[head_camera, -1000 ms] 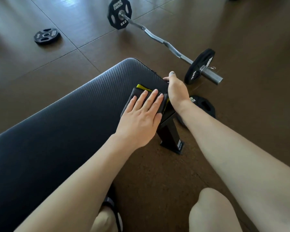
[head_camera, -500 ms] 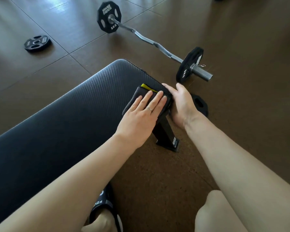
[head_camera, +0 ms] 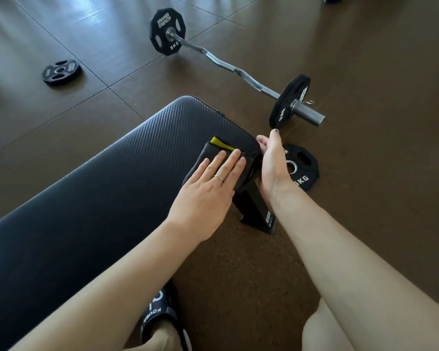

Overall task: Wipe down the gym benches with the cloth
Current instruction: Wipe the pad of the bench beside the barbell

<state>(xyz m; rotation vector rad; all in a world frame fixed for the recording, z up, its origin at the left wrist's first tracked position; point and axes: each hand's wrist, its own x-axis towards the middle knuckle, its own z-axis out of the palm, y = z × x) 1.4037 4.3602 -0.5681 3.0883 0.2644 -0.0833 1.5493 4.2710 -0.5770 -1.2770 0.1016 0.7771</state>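
Since a moment ago: right hand turned edge-on, thumb up, now at the corner of the bench; its fingers are tucked behind the pad edge, grip cannot be told. Left hand unchanged, flat, fingers straight, pressing the cloth onto the pad near that corner. Cloth dark, yellow strip showing. Barbell and plate on the floor beyond.
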